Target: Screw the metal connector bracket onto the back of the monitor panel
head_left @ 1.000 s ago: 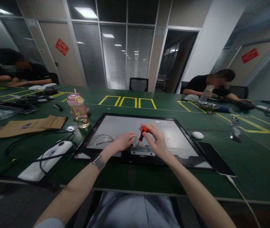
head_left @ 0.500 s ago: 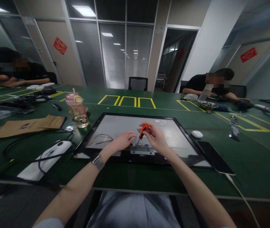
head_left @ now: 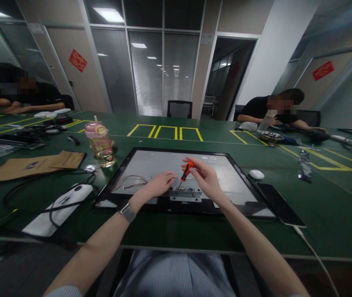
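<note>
My right hand [head_left: 205, 177] grips the orange-and-black handle of a screwdriver [head_left: 187, 170]. The thin shaft slants down and left to a metal bracket [head_left: 185, 198] with connectors along it; its exact contact point is too small to tell. My left hand [head_left: 160, 183], with a watch [head_left: 128, 212] on the wrist, is closed beside the bracket's left end, fingertips together; what they hold is hidden. Both hands are over a flat display panel [head_left: 145, 163] with a grey back and black frame. Thin wires [head_left: 129, 178] lie on the panel's left part.
To the left are a drink bottle [head_left: 101, 144], a brown paper bag [head_left: 36, 165] and a white power strip [head_left: 58, 210] with black cables. A white earbud case [head_left: 256, 174] and a plugged-in phone [head_left: 279, 204] lie to the right. People sit at the far sides of the green table [head_left: 151, 235].
The screwdriver's handle has turned slightly in my right hand, and the right fingers have shifted a little around it. My left hand stays in nearly the same place.
</note>
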A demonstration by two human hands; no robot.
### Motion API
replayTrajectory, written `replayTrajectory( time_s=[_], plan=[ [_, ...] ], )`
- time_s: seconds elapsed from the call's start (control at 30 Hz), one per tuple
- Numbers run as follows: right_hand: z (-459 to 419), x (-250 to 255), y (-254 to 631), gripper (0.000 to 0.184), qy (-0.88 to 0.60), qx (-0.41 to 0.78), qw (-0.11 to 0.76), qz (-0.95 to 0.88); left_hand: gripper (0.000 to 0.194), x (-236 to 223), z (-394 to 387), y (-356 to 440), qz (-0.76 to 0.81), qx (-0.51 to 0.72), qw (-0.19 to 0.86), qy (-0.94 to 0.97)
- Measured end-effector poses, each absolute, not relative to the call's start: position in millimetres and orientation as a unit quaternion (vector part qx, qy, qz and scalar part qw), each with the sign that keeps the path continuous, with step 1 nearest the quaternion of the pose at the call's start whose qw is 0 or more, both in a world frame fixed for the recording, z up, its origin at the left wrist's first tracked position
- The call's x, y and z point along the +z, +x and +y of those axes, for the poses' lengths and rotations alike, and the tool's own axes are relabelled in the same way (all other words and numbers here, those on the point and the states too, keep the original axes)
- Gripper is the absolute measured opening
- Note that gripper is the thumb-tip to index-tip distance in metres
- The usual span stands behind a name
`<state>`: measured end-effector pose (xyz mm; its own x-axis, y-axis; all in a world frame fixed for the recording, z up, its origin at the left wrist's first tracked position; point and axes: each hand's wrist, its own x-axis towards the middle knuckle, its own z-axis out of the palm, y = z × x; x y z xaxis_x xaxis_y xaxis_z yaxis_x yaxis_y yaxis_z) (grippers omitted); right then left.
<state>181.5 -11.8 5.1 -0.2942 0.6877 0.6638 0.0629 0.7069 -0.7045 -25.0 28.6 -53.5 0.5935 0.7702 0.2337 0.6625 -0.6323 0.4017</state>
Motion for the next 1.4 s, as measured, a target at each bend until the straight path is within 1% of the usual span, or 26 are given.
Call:
replayTrajectory(
  time_s=[0.13, 0.2, 0.27, 0.33, 0.4, 0.43, 0.57, 0.63, 0.67, 0.73, 0.8, 0.87, 0.9, 1.03, 1.07, 1.17, 1.23, 1.3, 1.4],
  plan=[
    [-10, 5, 181, 0.017, -0.303, 0.192, 0.584, -0.728, 0.033, -52, 27, -25, 0.415, 0.194, 0.145, 0.877],
    [-12, 6, 182, 0.016, -0.301, 0.172, 0.584, -0.734, 0.034, -52, 27, -25, 0.415, 0.192, 0.142, 0.878],
    [-14, 8, 182, 0.025, -0.273, 0.216, 0.567, -0.747, 0.033, -53, 27, -25, 0.410, 0.191, 0.137, 0.881],
    [-16, 8, 181, 0.034, -0.243, 0.295, 0.542, -0.748, 0.033, -53, 28, -24, 0.406, 0.194, 0.135, 0.883],
    [-15, 7, 180, 0.036, -0.235, 0.347, 0.532, -0.736, 0.032, -53, 28, -24, 0.403, 0.198, 0.137, 0.883],
    [-14, 5, 180, 0.035, -0.242, 0.350, 0.537, -0.728, 0.032, -52, 27, -24, 0.402, 0.198, 0.138, 0.883],
    [-10, -1, 178, 0.019, -0.288, 0.248, 0.592, -0.710, 0.032, -52, 27, -25, 0.402, 0.195, 0.146, 0.883],
    [-12, 1, 178, 0.013, -0.295, 0.206, 0.599, -0.715, 0.032, -52, 28, -25, 0.403, 0.195, 0.145, 0.882],
    [-15, 3, 178, 0.013, -0.290, 0.198, 0.596, -0.722, 0.032, -53, 28, -25, 0.403, 0.195, 0.143, 0.882],
    [-20, 7, 178, 0.023, -0.271, 0.228, 0.569, -0.742, 0.030, -53, 29, -24, 0.401, 0.194, 0.140, 0.884],
    [-23, 10, 178, 0.031, -0.241, 0.305, 0.538, -0.748, 0.030, -54, 29, -24, 0.397, 0.196, 0.138, 0.886],
    [-22, 10, 177, 0.034, -0.226, 0.371, 0.523, -0.733, 0.030, -54, 29, -24, 0.394, 0.199, 0.137, 0.887],
    [-21, 9, 177, 0.032, -0.226, 0.381, 0.527, -0.725, 0.030, -55, 29, -24, 0.393, 0.200, 0.137, 0.887],
    [-13, 2, 175, 0.010, -0.258, 0.315, 0.589, -0.698, 0.032, -55, 30, -25, 0.395, 0.198, 0.137, 0.886],
    [-12, 1, 175, 0.007, -0.263, 0.298, 0.602, -0.693, 0.032, -55, 30, -25, 0.398, 0.197, 0.138, 0.885],
    [-13, 2, 175, 0.008, -0.272, 0.272, 0.610, -0.693, 0.032, -55, 30, -25, 0.402, 0.193, 0.142, 0.884],
    [-15, 4, 176, 0.015, -0.274, 0.276, 0.599, -0.700, 0.033, -54, 30, -25, 0.401, 0.192, 0.140, 0.885],
    [-15, 4, 177, 0.020, -0.267, 0.300, 0.585, -0.705, 0.033, -53, 29, -24, 0.402, 0.191, 0.135, 0.885],
    [-12, 0, 178, 0.021, -0.239, 0.374, 0.574, -0.688, 0.033, -53, 29, -24, 0.404, 0.190, 0.131, 0.885]
  ],
)
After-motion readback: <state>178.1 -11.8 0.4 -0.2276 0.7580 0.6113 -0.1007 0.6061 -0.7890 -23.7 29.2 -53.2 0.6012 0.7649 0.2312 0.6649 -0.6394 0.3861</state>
